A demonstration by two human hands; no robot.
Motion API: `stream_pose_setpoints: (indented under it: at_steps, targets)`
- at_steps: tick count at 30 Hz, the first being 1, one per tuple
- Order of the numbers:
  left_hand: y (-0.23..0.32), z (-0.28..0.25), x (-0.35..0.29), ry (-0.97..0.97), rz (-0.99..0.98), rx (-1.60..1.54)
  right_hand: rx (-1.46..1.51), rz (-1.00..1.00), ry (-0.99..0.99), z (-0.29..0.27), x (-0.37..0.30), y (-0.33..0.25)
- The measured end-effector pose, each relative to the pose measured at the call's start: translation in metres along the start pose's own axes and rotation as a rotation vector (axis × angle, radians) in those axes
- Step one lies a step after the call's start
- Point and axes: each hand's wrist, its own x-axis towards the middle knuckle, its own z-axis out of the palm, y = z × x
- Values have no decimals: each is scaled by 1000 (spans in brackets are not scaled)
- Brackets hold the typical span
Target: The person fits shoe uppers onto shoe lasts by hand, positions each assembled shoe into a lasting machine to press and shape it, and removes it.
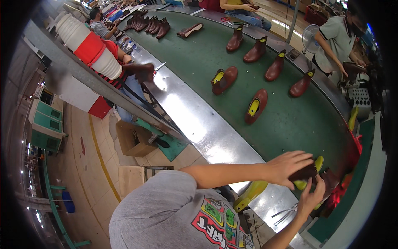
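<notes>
At the near right end of the green belt, my left hand (288, 168) lies over a dark brown leather boot (306, 172), its fingers curved across the leather. My right hand (311, 196) grips the same boot from the near side, thumb and fingers pressed against it. Yellow-green parts show below and beyond the boot, one of them an upright yellow-green piece (319, 163). Just right of my hands is another brown leather piece (330, 181), partly hidden. The boot's underside is covered by my hands.
Several brown boots with yellow-green inside, such as this boot (256, 106), stand on the green belt (199, 70). A yellow-green shoe last (252, 195) leans at the metal edge (190, 116). Loose strips (286, 213) lie nearby. A co-worker (338, 45) handles a shoe across the belt.
</notes>
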Motion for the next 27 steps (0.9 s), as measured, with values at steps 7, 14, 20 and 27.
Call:
stream_pose_setpoints:
  at_steps: [7,14,20,27]
  targets:
    - [95,-33,35,-147,105,-369,693,518,312,-67,-38,-38]
    - [97,-65,6,-49,-130,-964,2284,935,-239,18,-147,-100]
    - [3,-59,-46,-147,-503,-1057,2351,734,734,50,-232,-131]
    - [-103,-75,-102,-1027,-885,-862,2259,1457,910,59,-301,-252]
